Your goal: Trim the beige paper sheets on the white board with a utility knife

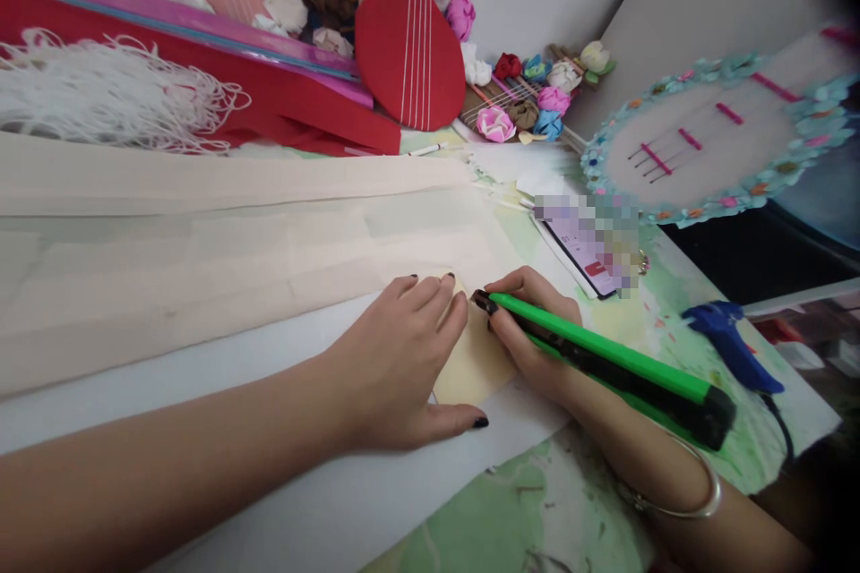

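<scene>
My left hand (396, 358) lies spread, palm down, on a pale yellow piece (480, 363) that rests on a white sheet (269, 483). Its thumb is stretched out to the right and its fingertips reach the piece's upper part. My right hand (537, 336) is closed around a green and black utility knife (605, 349). The knife's front end points left, close to my left fingertips, at the upper edge of the yellow piece. Whether its blade touches the piece cannot be made out.
Long cream strips (167, 269) lie behind my left arm. White yarn (114, 94), a red lute-shaped craft (409, 54) and paper flowers (497, 121) are at the back. A phone (584, 251), a blue glue gun (735, 345) and a flower-edged oval craft (718, 143) are on the right.
</scene>
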`<action>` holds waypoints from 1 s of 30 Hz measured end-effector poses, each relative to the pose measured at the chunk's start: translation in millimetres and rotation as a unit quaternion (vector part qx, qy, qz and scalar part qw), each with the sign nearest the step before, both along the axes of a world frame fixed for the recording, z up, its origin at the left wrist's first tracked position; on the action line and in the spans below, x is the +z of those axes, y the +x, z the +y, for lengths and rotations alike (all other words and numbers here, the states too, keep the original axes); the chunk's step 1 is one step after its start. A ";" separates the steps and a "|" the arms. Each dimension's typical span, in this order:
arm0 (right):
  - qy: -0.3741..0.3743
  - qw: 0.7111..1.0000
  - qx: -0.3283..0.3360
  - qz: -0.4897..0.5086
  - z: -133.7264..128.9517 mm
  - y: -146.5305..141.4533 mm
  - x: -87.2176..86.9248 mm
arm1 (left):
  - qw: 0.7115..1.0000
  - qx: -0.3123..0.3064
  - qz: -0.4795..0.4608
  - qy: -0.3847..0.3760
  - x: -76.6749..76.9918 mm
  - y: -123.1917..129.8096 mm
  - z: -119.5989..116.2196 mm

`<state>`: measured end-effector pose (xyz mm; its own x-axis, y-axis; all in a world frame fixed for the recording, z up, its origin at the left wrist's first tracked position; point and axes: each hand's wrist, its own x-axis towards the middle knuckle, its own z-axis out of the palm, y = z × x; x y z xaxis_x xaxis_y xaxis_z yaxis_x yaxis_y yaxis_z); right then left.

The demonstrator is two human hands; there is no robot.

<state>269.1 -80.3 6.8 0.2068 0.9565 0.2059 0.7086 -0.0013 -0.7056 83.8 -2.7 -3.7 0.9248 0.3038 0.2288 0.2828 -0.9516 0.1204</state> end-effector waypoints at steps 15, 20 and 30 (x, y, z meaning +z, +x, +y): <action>-0.001 1.000 -0.003 0.008 0.5 6.7 -9.0 | 1.000 -0.002 0.008 -0.005 0.6 0.6 1.2; 0.003 1.000 0.007 0.012 0.2 6.6 -8.9 | 1.000 -0.003 0.005 -0.007 1.3 -0.1 1.2; -0.001 1.000 0.005 0.011 -2.2 9.1 -10.2 | 1.000 -0.005 0.009 -0.007 2.2 1.8 0.8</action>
